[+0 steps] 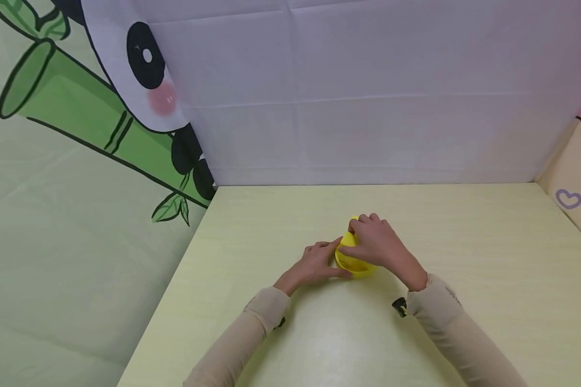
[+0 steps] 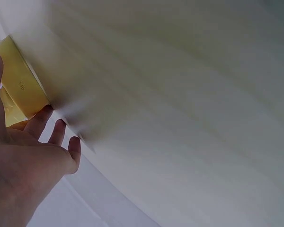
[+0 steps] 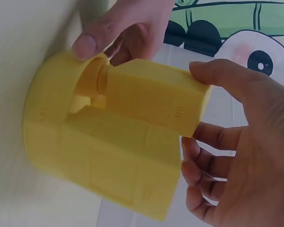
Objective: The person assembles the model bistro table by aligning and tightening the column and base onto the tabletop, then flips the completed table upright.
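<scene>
A round yellow plastic base (image 3: 42, 104) sits on the table, with faceted yellow blocks rising from it. My left hand (image 1: 314, 264) grips its left side, thumb on the near part and fingers round the far part. From the other side, my right hand (image 1: 380, 242) reaches over the top. Its thumb and fingers pinch the end of one yellow block (image 3: 151, 94), whose narrower lower end is at the base's opening. Beside it stands a larger yellow block (image 3: 123, 165), close to the curled right fingers. In the left wrist view, a yellow side wall (image 2: 23, 80) bears small raised digits.
The pale wooden table (image 1: 465, 242) ends at a white cloth backdrop (image 1: 368, 107). A green bamboo and panda print (image 1: 92, 107) hangs at the left. Beige sleeves (image 1: 256, 322) cover both forearms, and a dark strap piece (image 1: 399, 307) shows under the right cuff.
</scene>
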### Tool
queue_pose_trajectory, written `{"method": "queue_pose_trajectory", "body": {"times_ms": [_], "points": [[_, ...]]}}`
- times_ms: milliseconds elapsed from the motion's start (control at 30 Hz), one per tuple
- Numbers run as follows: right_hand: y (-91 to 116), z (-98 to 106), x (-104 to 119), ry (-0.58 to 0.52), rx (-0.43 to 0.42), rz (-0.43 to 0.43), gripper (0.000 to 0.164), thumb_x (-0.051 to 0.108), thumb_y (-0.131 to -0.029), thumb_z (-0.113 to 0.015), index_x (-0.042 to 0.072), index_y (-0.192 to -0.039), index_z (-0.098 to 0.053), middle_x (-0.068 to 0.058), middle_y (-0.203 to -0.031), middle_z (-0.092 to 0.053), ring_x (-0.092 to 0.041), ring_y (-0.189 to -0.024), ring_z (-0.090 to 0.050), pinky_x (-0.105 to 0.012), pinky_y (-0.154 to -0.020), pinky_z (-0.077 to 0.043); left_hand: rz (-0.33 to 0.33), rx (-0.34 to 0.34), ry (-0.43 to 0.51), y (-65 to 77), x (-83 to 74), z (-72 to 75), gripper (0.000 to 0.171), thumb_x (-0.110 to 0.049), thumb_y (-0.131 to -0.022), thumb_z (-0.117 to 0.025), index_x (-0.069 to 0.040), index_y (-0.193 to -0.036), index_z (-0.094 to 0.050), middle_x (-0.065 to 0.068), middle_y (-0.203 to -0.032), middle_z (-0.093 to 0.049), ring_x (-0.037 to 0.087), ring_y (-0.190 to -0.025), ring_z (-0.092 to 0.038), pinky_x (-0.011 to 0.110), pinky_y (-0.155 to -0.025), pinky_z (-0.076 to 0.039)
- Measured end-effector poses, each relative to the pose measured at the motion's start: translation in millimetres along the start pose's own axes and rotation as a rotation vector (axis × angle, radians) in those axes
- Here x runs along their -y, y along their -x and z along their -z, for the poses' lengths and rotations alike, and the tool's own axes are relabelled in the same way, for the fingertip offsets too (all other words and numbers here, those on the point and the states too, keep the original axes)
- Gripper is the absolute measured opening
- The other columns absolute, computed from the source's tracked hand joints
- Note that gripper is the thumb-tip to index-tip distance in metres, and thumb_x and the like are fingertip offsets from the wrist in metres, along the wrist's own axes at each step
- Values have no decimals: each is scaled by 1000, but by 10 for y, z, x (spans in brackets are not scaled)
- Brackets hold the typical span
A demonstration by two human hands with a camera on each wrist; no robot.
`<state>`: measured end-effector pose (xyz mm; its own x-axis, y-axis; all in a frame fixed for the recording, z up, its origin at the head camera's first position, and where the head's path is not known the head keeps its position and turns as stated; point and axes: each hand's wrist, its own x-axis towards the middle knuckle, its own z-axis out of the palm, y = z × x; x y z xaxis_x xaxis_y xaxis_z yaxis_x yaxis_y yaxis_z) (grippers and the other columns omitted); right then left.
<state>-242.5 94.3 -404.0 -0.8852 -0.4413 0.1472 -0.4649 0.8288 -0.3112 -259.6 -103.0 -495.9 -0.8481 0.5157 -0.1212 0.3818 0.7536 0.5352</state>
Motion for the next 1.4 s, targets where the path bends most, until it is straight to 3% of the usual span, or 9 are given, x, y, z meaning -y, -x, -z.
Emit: {"method": "queue_pose_trajectory", "body": {"times_ms": [133, 233, 367, 633, 767, 967, 1033, 1200, 1400], "points": [[-51, -54, 89, 15, -22, -22, 43, 46, -90, -74, 4, -97, -66, -6, -88, -59, -29, -85, -52, -47, -77, -45, -7, -12, 4, 2, -3, -1, 76, -58, -89, -75, -26, -153, -51, -2, -147, -58, 30, -143, -38, 50, -118, -22], [-80, -109, 144, 38, -36, -54, 45, 49, -90, -74, 5, -94, -64, -6, -85, -58, -29, -84, -51, -47, -77, -44, -23, -20, 12, 2, -13, 2, 62, -55, -89, -77, -22, -139, -62, -3, -130, -66, 32, -139, -42, 51, -116, -24], [-94, -164, 196, 79, -49, -90, 50, 54, -89, -76, 6, -90, -61, -5, -80, -55, -29, -82, -50, -46, -77, -42, -52, -28, 15, 2, -26, 17, 52, -53, -89, -78, -19, -127, -66, -10, -106, -67, 33, -134, -46, 51, -113, -26], [-84, -205, 265, 105, -87, -135, 50, 54, -90, -74, 5, -93, -62, -5, -79, -55, -33, -86, -54, -49, -81, -40, -51, -31, 2, 10, -35, 35, 46, -52, -89, -79, -20, -120, -69, -13, -96, -65, 29, -128, -49, 51, -112, -28], [-53, -193, 262, 98, -66, -130, 48, 53, -91, -72, 5, -95, -63, -4, -79, -55, -33, -86, -53, -49, -80, -39, -47, -39, 23, 12, -48, 37, 43, -51, -88, -80, -21, -117, -70, -13, -98, -64, 28, -124, -50, 50, -110, -28], [23, -129, 133, -12, -17, 3, 59, 45, -95, -70, 2, -135, -62, -16, -113, -60, -36, -105, -50, -51, -87, -43, -57, -25, 19, 11, -52, 37, 46, -49, -90, -79, -20, -124, -69, -13, -102, -66, 32, -131, -48, 51, -112, -27], [33, -120, 71, -58, -16, 71, 58, 39, -95, -69, 2, -139, -61, -17, -117, -59, -36, -105, -50, -51, -87, -45, -55, -21, 16, 9, -53, 39, 49, -48, -91, -79, -20, -129, -66, -11, -106, -68, 33, -132, -47, 52, -113, -27], [29, -125, -16, -103, -18, 193, 46, 27, -95, -70, 3, -134, -65, -14, -113, -62, -33, -98, -52, -49, -82, -47, -25, -17, -12, 11, -56, 32, 60, -50, -91, -77, -18, -139, -61, -3, -122, -70, 33, -136, -46, 53, -114, -27], [40, -134, -37, -8, -71, 122, 44, 38, -94, -76, 4, -118, -65, -11, -105, -61, -32, -96, -54, -49, -81, -48, -7, -19, -45, 2, -47, 12, 67, -54, -90, -76, -17, -143, -56, 2, -138, -64, 31, -142, -41, 51, -117, -26]]}}
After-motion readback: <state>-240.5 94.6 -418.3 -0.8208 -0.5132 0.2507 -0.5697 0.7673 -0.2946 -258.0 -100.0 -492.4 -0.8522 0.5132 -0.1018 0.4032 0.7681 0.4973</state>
